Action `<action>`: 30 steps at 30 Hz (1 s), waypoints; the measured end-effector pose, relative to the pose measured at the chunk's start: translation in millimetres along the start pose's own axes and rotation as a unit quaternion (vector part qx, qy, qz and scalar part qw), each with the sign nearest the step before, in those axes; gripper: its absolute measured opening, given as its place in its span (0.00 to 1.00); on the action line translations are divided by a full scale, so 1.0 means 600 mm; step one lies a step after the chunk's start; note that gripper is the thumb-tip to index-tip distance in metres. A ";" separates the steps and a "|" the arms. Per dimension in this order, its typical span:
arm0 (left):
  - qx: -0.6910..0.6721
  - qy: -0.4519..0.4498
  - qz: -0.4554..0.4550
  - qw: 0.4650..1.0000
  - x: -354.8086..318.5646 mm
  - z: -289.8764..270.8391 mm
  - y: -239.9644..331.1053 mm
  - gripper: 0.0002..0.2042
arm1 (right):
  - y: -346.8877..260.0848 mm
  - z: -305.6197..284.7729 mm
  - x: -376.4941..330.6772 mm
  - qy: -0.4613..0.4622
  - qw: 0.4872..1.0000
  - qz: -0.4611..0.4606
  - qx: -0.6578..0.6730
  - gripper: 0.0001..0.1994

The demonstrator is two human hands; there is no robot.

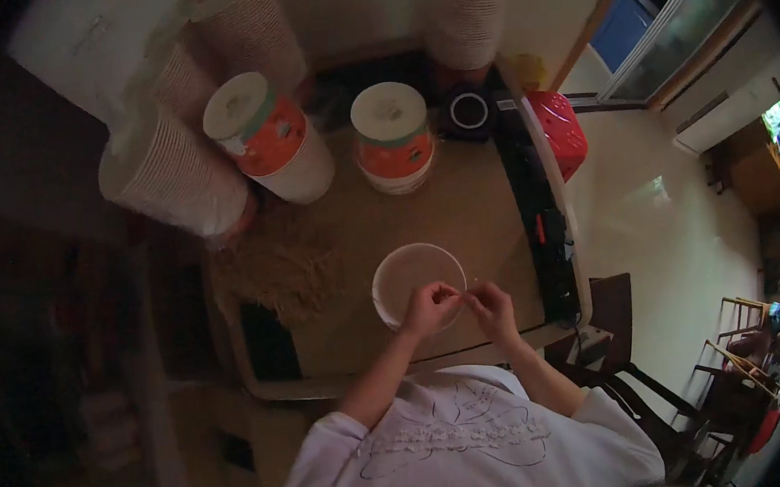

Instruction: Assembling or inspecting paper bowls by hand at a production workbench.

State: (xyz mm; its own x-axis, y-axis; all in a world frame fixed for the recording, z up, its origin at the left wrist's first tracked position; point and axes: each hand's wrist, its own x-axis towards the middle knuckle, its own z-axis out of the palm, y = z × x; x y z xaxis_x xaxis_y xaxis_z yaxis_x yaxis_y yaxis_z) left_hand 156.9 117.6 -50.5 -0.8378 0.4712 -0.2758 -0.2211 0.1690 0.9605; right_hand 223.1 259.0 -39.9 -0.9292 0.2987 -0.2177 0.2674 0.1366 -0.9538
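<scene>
A round white bowl (404, 272) sits on the tabletop right in front of me. My left hand (432, 308) is over its near right part, fingers drawn together in a pinch. Just past the bowl's right edge, my right hand (492, 312) pinches too, its fingertips almost meeting those of the left. Whatever lies between the fingertips is too small and dim to make out. To the left of the bowl lies a loose heap of brown, stringy strands (292, 269).
Two stacks with orange-and-green wrapping, one left (285, 151) and one middle (395, 155), stand beyond the bowl. Tall nested white stacks (171, 174) crowd the far left; another stack (467, 14) stands behind. A dark round device (469, 112), a red stool (556, 131) and a chair (612, 312) are rightward.
</scene>
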 end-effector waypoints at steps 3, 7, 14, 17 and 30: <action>0.057 -0.005 0.001 0.998 -0.008 -0.001 0.006 0.06 | -0.006 0.003 0.010 -0.001 0.999 -0.007 0.053 0.04; 0.067 0.006 0.040 0.997 -0.015 0.003 0.020 0.05 | 0.005 0.006 0.019 -0.001 0.998 0.011 0.059 0.06; 0.074 0.043 0.061 0.995 -0.015 0.005 0.013 0.05 | -0.007 -0.012 0.023 -0.103 0.987 0.112 0.042 0.09; 0.043 0.052 0.026 0.997 -0.014 0.007 0.004 0.04 | -0.007 -0.008 0.013 -0.090 0.987 0.093 0.091 0.07; 0.042 0.051 0.032 0.997 -0.022 0.004 0.013 0.05 | -0.010 -0.011 0.012 -0.047 0.997 0.056 0.009 0.06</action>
State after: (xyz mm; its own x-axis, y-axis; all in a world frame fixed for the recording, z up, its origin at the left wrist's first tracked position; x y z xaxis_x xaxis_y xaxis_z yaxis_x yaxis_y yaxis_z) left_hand 167.3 114.8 -39.8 -0.8963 0.3931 -0.2050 -0.1271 0.2152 0.9683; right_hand 216.6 266.4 -34.6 -0.9134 0.2216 -0.3414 0.3679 0.0908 -0.9254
